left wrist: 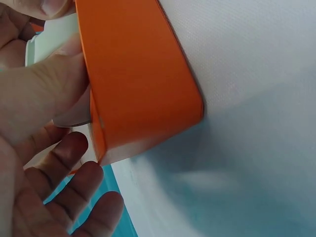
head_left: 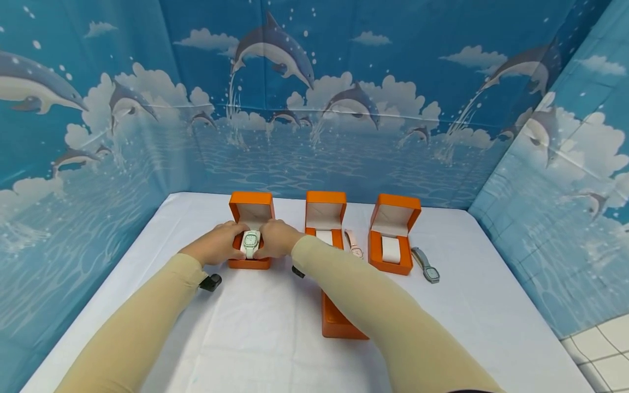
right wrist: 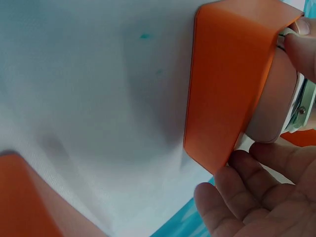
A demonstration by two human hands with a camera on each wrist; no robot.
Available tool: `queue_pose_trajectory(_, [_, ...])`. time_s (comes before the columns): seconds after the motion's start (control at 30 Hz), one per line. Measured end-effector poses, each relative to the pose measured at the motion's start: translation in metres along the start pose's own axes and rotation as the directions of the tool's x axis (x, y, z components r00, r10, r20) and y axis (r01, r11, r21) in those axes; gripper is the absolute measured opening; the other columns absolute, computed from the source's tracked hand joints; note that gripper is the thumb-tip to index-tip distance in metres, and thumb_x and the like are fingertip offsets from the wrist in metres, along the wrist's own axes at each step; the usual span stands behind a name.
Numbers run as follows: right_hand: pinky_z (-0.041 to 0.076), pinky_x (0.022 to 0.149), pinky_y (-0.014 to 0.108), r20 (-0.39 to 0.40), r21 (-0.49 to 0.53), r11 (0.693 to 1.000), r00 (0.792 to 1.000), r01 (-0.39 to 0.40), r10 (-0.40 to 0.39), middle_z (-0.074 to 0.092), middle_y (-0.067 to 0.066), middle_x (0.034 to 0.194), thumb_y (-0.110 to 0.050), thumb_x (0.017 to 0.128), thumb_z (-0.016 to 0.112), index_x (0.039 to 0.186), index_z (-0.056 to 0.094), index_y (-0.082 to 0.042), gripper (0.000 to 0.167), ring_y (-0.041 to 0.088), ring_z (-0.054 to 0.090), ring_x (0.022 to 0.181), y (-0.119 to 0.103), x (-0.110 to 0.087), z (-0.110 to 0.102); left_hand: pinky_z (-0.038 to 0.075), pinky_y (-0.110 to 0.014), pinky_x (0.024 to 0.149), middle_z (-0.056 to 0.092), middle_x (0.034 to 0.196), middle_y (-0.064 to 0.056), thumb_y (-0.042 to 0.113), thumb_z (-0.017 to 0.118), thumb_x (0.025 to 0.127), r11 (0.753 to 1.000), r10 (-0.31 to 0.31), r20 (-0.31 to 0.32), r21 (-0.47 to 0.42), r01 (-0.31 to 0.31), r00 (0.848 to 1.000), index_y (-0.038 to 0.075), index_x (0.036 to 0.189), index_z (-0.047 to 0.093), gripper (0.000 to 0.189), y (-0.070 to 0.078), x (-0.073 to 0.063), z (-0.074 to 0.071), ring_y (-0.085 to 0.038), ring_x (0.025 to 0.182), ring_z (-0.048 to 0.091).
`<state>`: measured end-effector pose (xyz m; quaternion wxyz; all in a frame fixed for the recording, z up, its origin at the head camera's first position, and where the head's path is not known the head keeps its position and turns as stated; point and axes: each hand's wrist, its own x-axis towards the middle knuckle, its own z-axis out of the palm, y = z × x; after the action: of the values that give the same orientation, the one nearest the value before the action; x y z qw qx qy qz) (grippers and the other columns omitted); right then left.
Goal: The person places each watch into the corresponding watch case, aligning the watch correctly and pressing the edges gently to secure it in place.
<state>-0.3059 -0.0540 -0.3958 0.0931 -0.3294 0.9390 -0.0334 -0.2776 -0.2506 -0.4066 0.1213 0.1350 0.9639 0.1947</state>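
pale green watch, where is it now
In the head view, left of centre, the pale green watch is between the left hand and right hand, at the leftmost orange box.

No text, label, brand, number or sign can be read in any view. In the head view, the dial of the pale green watch (head_left: 251, 240) is too small to read, as are those of the pink watch (head_left: 356, 251) and the grey watch (head_left: 432, 274).

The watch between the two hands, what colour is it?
The watch is a pale, whitish green; it shows best in the head view.
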Motion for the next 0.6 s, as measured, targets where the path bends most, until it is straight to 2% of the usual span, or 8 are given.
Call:
queue_pose_trajectory(0.33, [0.052, 0.094, 0.031, -0.006, 0.016, 1.0, 1.0, -0.012, 0.013, 0.071, -0.006, 0.1, -0.051, 0.093, 0.076, 0.119, 0.073, -0.016, 0.043, 0.016, 0.055, 0.101, 0.0007, 0.0024, 0.0047, 0.049, -0.053, 0.106, 0.053, 0.136, -0.017, 0.029, 0.083, 0.093, 0.999, -0.013, 0.026, -0.04, 0.014, 1.0, 0.014, 0.153, 0.052, 0.069, -0.0013, 0.0025, -0.0006, -0.036, 0.125, 0.047])
queue_pose_trajectory(0.47, [0.054, 0.093, 0.03, 0.012, 0.067, 0.998, 1.0, -0.02, 0.019, 0.071, -0.006, 0.103, -0.048, 0.094, 0.077, 0.12, 0.073, -0.016, 0.042, 0.014, 0.06, 0.096, 0.0007, 0.0012, 0.0044, 0.047, -0.054, 0.108, 0.051, 0.136, -0.018, 0.031, 0.082, 0.094, 0.999, -0.005, 0.043, -0.045, 0.007, 0.999, 0.014, 0.154, 0.051, 0.07, -0.0042, 0.004, -0.0003, -0.036, 0.125, 0.046])
queue_pose_trajectory(0.6, [0.055, 0.095, 0.029, 0.041, 0.133, 0.991, 0.999, -0.031, 0.026, 0.072, -0.005, 0.112, -0.046, 0.094, 0.078, 0.13, 0.07, -0.015, 0.048, 0.013, 0.064, 0.095, 0.0014, -0.0004, 0.0029, 0.046, -0.056, 0.11, 0.049, 0.136, -0.021, 0.033, 0.08, 0.095, 0.999, 0.002, 0.056, -0.037, 0.0, 0.998, 0.013, 0.157, 0.048, 0.073, -0.0056, 0.0031, -0.0015, -0.036, 0.125, 0.048])
